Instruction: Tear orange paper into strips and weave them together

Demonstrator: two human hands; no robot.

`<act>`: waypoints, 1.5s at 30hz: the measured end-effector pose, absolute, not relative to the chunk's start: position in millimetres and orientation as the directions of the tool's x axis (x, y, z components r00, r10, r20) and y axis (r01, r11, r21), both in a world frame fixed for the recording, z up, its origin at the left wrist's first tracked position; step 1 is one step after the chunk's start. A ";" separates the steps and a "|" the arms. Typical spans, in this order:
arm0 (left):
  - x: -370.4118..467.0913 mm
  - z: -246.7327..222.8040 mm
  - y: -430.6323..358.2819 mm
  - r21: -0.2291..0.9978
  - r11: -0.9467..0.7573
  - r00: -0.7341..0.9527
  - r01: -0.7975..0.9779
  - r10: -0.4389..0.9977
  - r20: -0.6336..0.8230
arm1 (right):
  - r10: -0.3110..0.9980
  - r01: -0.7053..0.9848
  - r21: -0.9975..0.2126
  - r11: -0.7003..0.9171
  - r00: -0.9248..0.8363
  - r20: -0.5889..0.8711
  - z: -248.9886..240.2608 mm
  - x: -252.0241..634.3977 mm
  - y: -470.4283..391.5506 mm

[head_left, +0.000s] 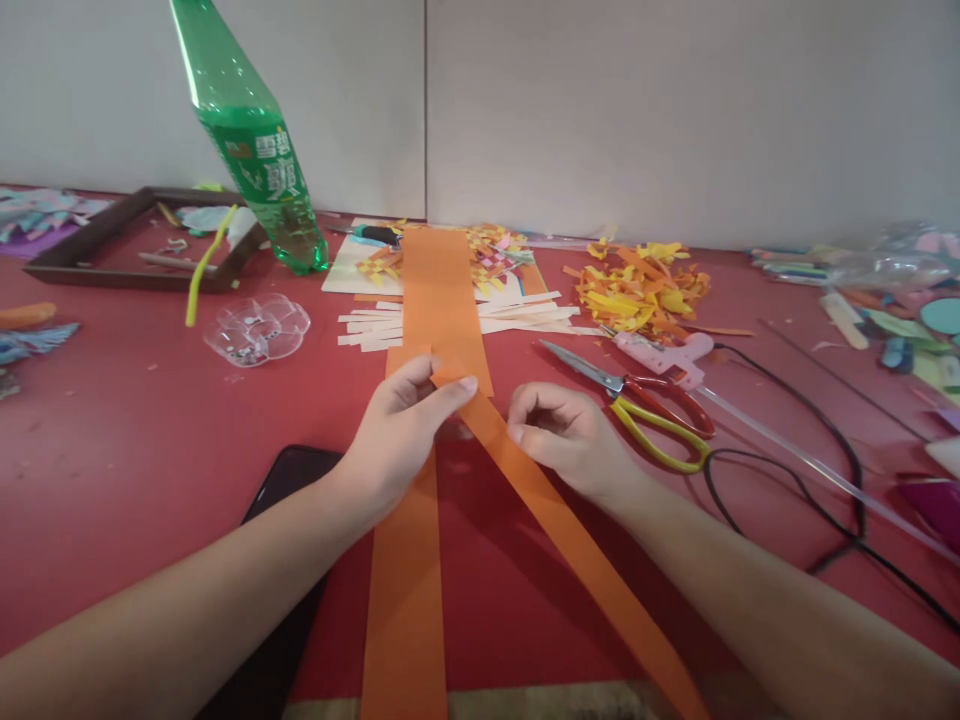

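Observation:
A long orange paper strip (pixel 551 505) slants from the centre down to the lower right. My left hand (pixel 397 425) pinches its upper end between thumb and fingers. Curled at the strip's right edge, my right hand (pixel 562 435) has thumb and fingertips together on or beside the paper. Another orange strip (pixel 405 590) runs beneath my left hand toward the near edge. Beyond the hands lies a wide orange sheet (pixel 442 290), with pale paper strips (pixel 525 315) on both sides of it.
Scissors (pixel 622 385) and a pink glue gun (pixel 667 355) with a black cord lie right. A dark phone (pixel 277 600) is under my left forearm. Farther back are a green bottle (pixel 262 170), a clear dish (pixel 257 330), a frame (pixel 127 280) and paper scraps (pixel 641 290).

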State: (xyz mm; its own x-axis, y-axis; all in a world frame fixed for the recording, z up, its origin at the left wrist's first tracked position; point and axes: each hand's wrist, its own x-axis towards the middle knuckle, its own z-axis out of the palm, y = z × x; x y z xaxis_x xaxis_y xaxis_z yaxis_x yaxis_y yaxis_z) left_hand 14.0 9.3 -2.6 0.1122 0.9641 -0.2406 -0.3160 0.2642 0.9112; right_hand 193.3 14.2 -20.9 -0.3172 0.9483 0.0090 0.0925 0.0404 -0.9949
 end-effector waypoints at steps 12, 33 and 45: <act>12.1 -7.0 7.4 0.918 0.165 0.048 -0.361 0.986 -0.158 | 0.950 0.057 -0.998 -0.021 -0.311 -0.038 -19.6 192.6 13.2; 10.8 -11.5 11.8 0.946 0.219 0.030 -0.237 0.975 -0.219 | 0.957 0.078 -0.997 0.009 -0.290 -0.014 -19.5 192.2 15.6; 8.9 -6.3 4.9 0.965 0.133 0.280 0.225 0.940 -0.195 | 0.960 0.131 -0.991 0.035 -0.279 -0.003 -17.2 192.9 15.3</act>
State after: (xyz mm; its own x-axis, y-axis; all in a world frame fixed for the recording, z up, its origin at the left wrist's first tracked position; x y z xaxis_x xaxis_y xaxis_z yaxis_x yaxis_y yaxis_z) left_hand 8.9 4.9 -6.3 0.2802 0.9399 -0.1952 0.2249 0.1334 0.9652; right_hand 192.9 15.3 -17.2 -0.2795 0.9602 -0.0030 0.1313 0.0351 -0.9907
